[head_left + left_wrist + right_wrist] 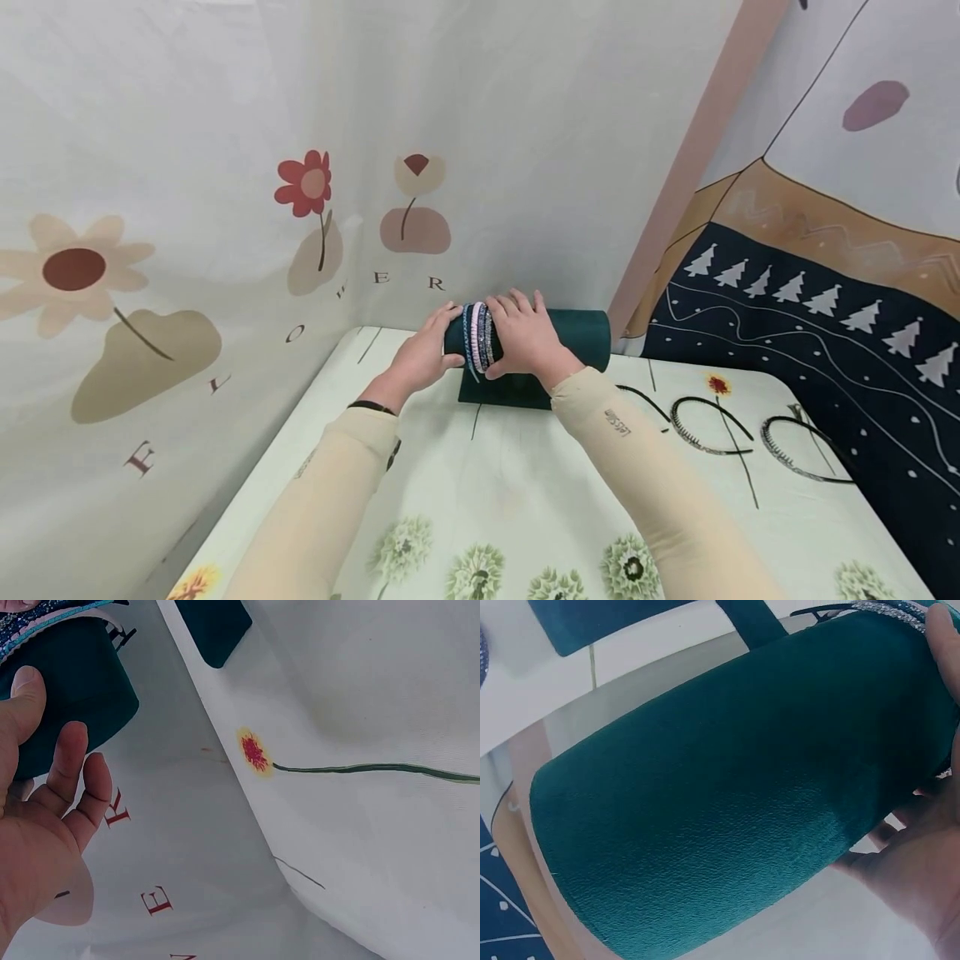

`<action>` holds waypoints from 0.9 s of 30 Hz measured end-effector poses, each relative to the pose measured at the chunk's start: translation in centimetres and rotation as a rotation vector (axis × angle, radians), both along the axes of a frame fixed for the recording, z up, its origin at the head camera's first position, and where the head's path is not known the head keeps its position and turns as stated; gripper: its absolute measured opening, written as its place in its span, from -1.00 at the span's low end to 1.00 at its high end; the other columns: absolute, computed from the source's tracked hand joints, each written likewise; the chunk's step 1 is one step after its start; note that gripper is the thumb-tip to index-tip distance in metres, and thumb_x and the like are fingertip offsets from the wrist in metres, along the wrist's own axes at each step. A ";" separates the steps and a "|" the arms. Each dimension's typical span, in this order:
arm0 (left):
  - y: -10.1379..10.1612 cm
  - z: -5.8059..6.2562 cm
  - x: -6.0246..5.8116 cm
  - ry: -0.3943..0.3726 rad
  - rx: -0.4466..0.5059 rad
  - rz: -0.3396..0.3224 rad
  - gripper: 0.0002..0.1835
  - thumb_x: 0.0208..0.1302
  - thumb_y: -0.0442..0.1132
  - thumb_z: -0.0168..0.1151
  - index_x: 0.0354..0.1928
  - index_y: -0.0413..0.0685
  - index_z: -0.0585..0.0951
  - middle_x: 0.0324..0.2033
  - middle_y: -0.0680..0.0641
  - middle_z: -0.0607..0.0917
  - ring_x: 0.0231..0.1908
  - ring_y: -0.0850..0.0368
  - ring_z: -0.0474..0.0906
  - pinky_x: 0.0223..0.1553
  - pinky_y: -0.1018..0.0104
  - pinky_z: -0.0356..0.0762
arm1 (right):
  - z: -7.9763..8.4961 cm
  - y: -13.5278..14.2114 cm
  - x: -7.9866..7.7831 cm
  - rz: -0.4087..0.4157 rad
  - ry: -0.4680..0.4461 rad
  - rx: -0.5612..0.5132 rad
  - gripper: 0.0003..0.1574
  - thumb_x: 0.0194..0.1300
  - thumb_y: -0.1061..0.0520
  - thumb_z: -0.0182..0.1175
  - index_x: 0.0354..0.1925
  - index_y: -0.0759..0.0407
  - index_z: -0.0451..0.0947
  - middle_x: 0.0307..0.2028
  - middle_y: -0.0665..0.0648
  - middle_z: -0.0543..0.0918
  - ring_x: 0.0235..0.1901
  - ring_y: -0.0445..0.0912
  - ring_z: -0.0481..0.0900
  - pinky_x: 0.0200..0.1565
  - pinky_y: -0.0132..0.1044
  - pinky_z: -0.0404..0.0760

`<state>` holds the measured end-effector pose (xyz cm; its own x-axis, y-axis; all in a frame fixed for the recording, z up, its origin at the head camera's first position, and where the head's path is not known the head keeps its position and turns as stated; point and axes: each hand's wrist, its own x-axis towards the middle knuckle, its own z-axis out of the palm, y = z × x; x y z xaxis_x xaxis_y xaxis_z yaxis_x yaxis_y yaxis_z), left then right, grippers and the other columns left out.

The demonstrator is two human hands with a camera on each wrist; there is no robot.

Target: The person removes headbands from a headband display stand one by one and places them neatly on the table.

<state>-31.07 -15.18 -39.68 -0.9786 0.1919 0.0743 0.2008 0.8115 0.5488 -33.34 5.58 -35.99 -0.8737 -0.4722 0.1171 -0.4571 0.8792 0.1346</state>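
Observation:
A dark green velvet roll stand (585,337) lies crosswise at the back of the table. Blue, pink (478,337) and silver headbands sit close together around its left part. My left hand (420,360) grips the roll's left end, thumb in front. In the left wrist view that thumb (28,701) lies on the green velvet, with the last fingers held off it. My right hand (527,337) spans the roll beside the glittery silver headband (896,613), thumb in front and fingers over the top. The right fingers are partly hidden behind the roll in the right wrist view.
Three black beaded headbands lie on the table to the right, one partly behind my right sleeve (637,467); the nearest to the edge is a spiky hoop (780,451). A flower-printed curtain (187,125) hangs right behind and left of the white tabletop (510,475).

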 end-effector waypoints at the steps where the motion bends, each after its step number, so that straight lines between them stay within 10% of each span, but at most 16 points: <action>1: 0.0 0.0 0.0 -0.001 0.001 0.000 -0.01 0.48 -0.07 0.40 0.74 0.26 -0.01 0.76 0.07 -0.11 0.59 -0.28 0.27 0.55 -0.29 0.36 | 0.0 0.0 0.0 -0.002 0.001 -0.001 0.63 -0.03 -0.53 0.58 0.71 0.07 0.01 0.64 0.17 0.29 0.66 0.19 0.10 0.68 0.36 -0.05; 27: 0.1 0.2 0.3 0.003 0.003 0.007 -0.01 0.48 -0.08 0.40 0.74 0.25 0.00 0.76 0.05 -0.09 0.61 -0.30 0.24 0.57 -0.32 0.33 | 0.0 4.8 0.4 -0.046 -0.056 -0.134 0.60 -0.02 -0.48 0.62 0.68 0.16 0.07 0.66 0.20 0.27 0.70 0.21 0.00 0.70 0.32 -0.08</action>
